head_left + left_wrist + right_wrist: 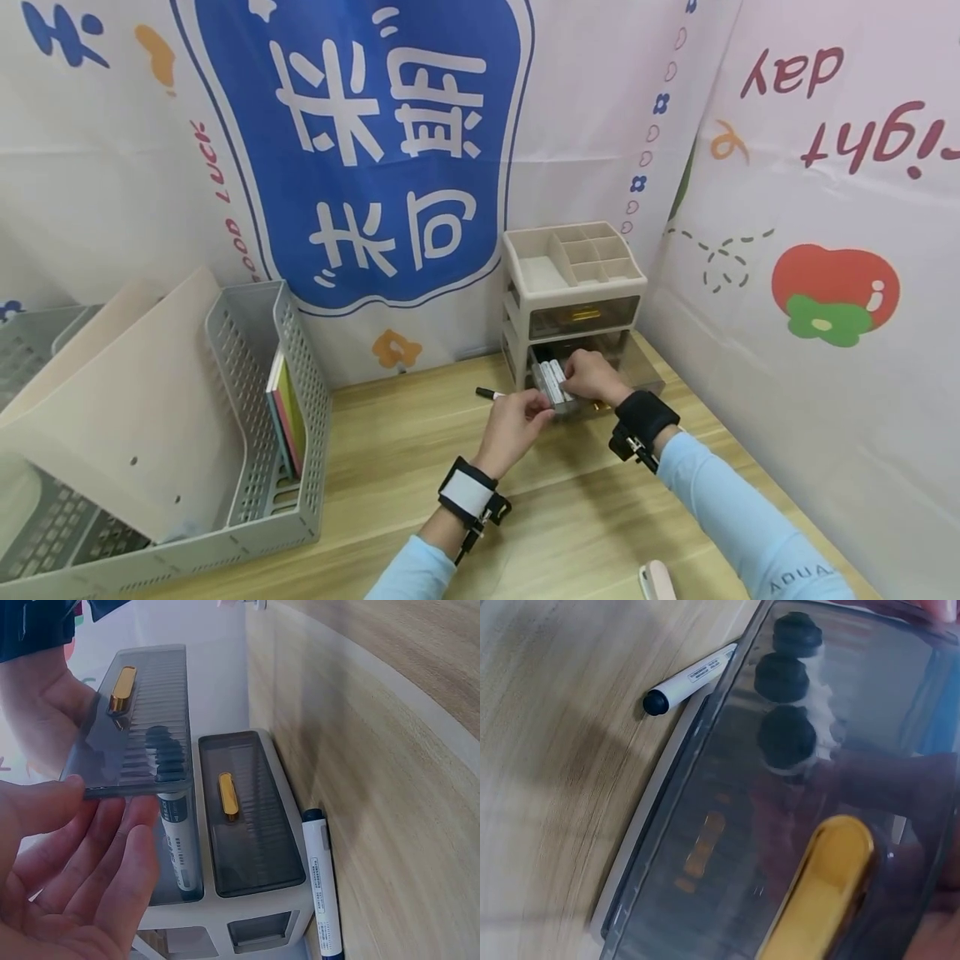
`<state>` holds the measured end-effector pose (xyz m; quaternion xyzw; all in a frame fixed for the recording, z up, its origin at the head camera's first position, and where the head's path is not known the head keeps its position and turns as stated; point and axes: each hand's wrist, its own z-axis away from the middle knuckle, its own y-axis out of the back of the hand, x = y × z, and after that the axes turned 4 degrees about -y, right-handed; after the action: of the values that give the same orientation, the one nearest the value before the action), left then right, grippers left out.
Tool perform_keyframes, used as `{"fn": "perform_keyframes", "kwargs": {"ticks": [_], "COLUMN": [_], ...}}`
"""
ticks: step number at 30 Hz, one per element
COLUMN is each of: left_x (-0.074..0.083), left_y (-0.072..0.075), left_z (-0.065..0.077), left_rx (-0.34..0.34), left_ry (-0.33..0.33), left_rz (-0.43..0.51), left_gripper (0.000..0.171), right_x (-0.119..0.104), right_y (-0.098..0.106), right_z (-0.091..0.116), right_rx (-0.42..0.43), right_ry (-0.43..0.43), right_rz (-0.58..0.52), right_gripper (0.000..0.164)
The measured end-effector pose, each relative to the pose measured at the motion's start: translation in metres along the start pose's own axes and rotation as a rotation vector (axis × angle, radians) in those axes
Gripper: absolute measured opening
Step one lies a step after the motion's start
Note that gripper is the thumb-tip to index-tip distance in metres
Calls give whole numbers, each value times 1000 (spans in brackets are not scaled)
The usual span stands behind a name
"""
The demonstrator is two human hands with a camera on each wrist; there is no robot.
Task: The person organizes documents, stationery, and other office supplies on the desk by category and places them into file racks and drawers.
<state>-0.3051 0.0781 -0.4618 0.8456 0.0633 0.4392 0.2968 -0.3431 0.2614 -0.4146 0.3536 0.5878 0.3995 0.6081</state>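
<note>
A pulled-out, see-through grey drawer [645, 385] with a gold handle [124, 688] belongs to a small white drawer cabinet [525, 287]. Inside it, several white markers [553, 382] with dark caps lie side by side. My left hand [517, 425] holds the drawer's left front corner, its thumb at the edge and its fingers alongside. Over the drawer, my right hand [596, 377] reaches in with bent fingers at the markers. Whether it pinches one is hidden. Another marker [322, 885] lies on the table beside the cabinet.
Above the open drawer is a closed drawer [585, 317], topped by a divided tray [596, 250]. To the left stands a grey file holder [303, 400] with folders and booklets [285, 412]. A stapler-like object [657, 581] lies near the front edge. Printed cloth hangs behind.
</note>
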Motion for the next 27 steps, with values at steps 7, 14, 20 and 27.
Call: {"fn": "perform_keyframes", "kwargs": {"ticks": [7, 14, 20, 27], "left_x": [-5, -29, -56, -82], "left_y": [3, 15, 25, 28], "left_z": [-3, -4, -10, -24], "left_rx": [-88, -211, -210, -262], "left_ry": [-1, -1, 34, -19], "left_rz": [-12, -73, -168, -545], "left_gripper": [5, 8, 12, 25], "right_x": [2, 3, 8, 2], "right_y": [2, 5, 11, 17], "right_z": [-1, 2, 7, 24], "right_rx": [-20, -14, -10, 108], "right_ry": [14, -13, -12, 73], "right_rz": [4, 33, 20, -61], "right_gripper": [45, 17, 11, 7]}}
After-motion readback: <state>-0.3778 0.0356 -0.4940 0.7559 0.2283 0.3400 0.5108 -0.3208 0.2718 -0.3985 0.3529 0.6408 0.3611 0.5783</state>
